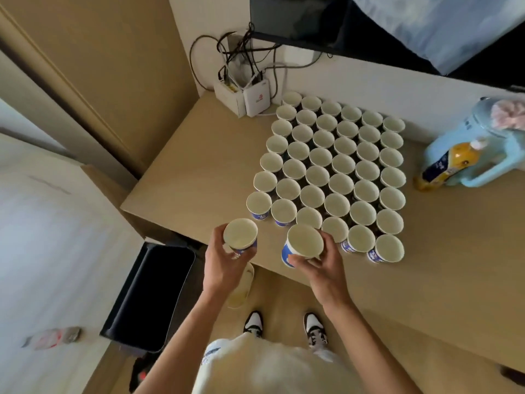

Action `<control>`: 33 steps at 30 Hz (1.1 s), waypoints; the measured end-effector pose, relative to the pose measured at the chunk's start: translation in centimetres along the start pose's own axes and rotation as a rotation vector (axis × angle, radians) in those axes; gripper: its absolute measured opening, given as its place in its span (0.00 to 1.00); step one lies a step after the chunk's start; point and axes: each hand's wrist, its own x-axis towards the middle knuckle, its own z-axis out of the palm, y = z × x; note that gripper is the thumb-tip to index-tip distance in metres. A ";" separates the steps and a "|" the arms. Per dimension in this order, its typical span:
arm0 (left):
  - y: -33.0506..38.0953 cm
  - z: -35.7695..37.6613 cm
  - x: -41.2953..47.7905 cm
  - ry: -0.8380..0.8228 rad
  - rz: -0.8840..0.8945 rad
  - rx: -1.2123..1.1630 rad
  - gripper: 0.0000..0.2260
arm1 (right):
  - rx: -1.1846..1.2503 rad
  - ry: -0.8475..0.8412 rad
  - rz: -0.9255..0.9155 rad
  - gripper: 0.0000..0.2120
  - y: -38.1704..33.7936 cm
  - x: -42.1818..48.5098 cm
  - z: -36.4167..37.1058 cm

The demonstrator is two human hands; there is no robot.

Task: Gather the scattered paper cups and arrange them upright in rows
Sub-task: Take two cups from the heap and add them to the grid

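Several rows of upright white paper cups (335, 163) with blue printed sides stand packed together on the wooden table (199, 172). My left hand (224, 263) grips one upright cup (240, 234) above the table's front edge, left of the block. My right hand (324, 265) holds a second cup (304, 243), tilted slightly, right at the near left corner of the block, beside the front row cups.
A white router (256, 98) with tangled cables sits at the table's back left corner. A light blue jug (483, 143) and a yellow bottle (451, 163) stand at the right. A black bin (150, 297) sits on the floor left of my feet.
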 end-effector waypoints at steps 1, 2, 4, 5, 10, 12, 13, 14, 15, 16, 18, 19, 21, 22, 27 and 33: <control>-0.3 0.0 0.7 -0.013 0.014 0.012 0.27 | 0.006 0.018 0.014 0.30 0.6 0.0 0.5; -0.7 0.1 1.4 -0.028 0.019 0.025 0.27 | 0.005 0.036 0.032 0.31 1.1 -0.1 1.0; -1.8 0.4 2.5 -0.052 0.029 0.063 0.28 | 0.002 0.056 0.052 0.31 2.0 -0.3 1.7; -2.4 0.6 3.0 -0.068 0.029 0.080 0.28 | -0.003 0.062 0.057 0.31 2.5 -0.3 1.9; -4.2 2.1 4.4 -0.116 0.055 0.133 0.30 | -0.030 0.102 0.057 0.31 3.7 -0.6 2.1; -4.7 2.8 5.0 -0.127 0.065 0.148 0.30 | -0.035 0.124 0.065 0.31 4.2 -0.6 2.1; -5.0 3.1 5.3 -0.130 0.068 0.150 0.30 | -0.037 0.133 0.071 0.31 4.4 -0.5 2.2; -5.2 3.4 5.7 -0.132 0.069 0.154 0.30 | -0.044 0.141 0.076 0.31 4.6 -0.4 2.2; -5.4 3.7 6.1 -0.136 0.072 0.161 0.30 | -0.049 0.149 0.078 0.31 4.9 -0.3 2.2; -5.7 4.0 6.5 -0.144 0.074 0.169 0.30 | -0.052 0.156 0.083 0.31 5.0 -0.1 2.3; -6.1 4.4 7.2 -0.164 0.077 0.184 0.31 | -0.049 0.172 0.085 0.31 5.3 0.0 2.4; -6.3 4.6 7.5 -0.173 0.081 0.193 0.31 | -0.048 0.176 0.083 0.31 5.5 0.0 2.4; -6.6 4.8 8.1 -0.177 0.078 0.203 0.31 | -0.049 0.179 0.093 0.31 6.0 0.0 2.5; -6.8 4.8 8.3 -0.177 0.074 0.207 0.32 | -0.050 0.181 0.097 0.31 6.2 0.0 2.6; -7.5 4.8 8.8 -0.190 0.088 0.254 0.32 | -0.073 0.209 0.106 0.34 6.9 0.1 2.6; -7.6 5.0 9.1 -0.191 0.113 0.268 0.32 | -0.091 0.212 0.108 0.35 7.0 0.8 2.4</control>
